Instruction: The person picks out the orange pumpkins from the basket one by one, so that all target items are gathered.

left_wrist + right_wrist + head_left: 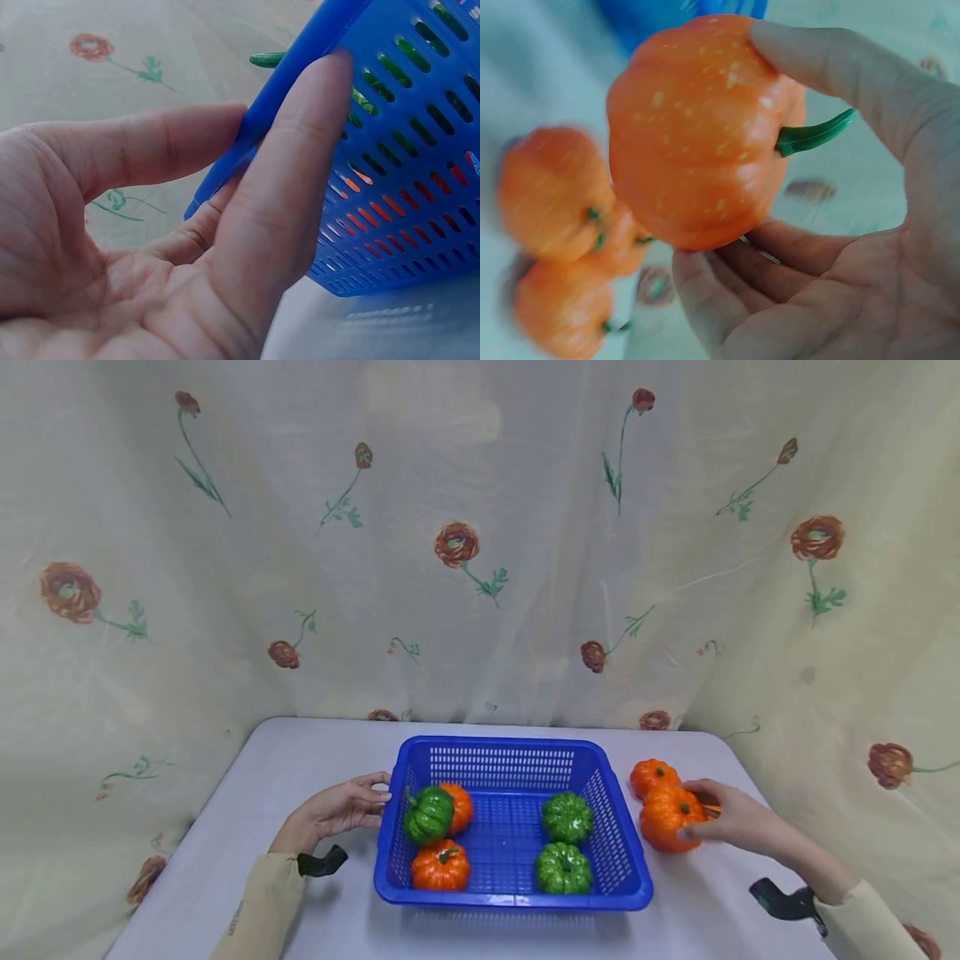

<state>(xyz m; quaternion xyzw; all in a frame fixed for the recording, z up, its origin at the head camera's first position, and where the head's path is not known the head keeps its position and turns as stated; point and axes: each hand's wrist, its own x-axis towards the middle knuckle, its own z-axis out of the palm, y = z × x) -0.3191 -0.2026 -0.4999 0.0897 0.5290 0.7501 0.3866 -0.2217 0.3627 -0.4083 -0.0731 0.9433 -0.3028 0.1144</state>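
My left hand point(339, 808) pinches the left rim of a blue plastic basket point(517, 897); in the left wrist view the thumb and fingers lie on either side of that rim point(289, 64). To the right of the basket, my right hand point(738, 818) grips an orange toy pumpkin point(666, 818) with a green stem, thumb on one side and fingers beneath in the right wrist view. Inside the basket, a green pumpkin point(429, 817) leans on two orange pumpkins point(441, 867) at the left. Two more green pumpkins point(567, 817) sit at the right.
Beside the held pumpkin, other orange pumpkins point(555, 191) rest on the white table point(330, 743); one of them point(652, 776) shows behind it in the head view. A flower-printed curtain point(517, 635) hangs around the table's back and sides.
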